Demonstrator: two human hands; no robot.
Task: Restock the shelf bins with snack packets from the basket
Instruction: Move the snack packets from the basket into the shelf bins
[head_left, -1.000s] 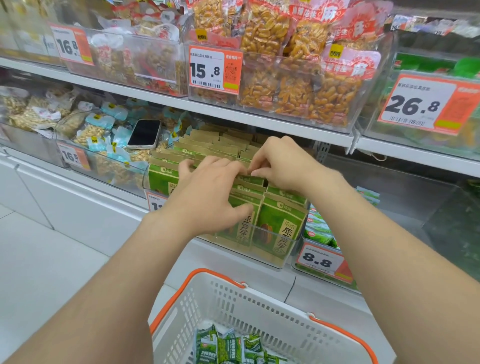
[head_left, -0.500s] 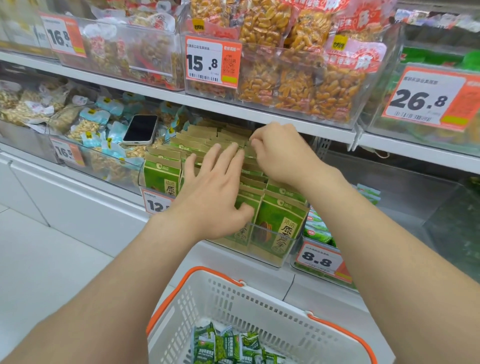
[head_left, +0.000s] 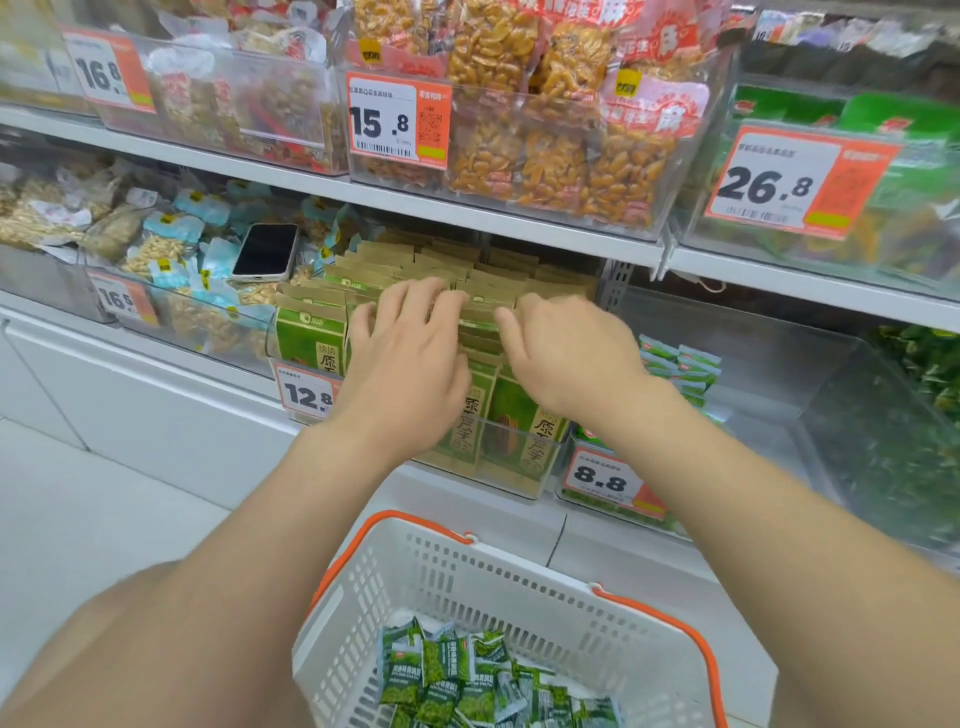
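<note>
Left hand (head_left: 405, 364) lies flat on the packets (head_left: 311, 335); right hand (head_left: 569, 353) curls, grip unclear. Press rows straight, gently.

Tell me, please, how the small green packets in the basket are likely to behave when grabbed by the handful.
The packets look small and puffy, so probably light. They lie loose in a jumbled heap in the basket, so a handful would likely shift and spill. Their wrappers look glossy, so perhaps slippery.
</note>
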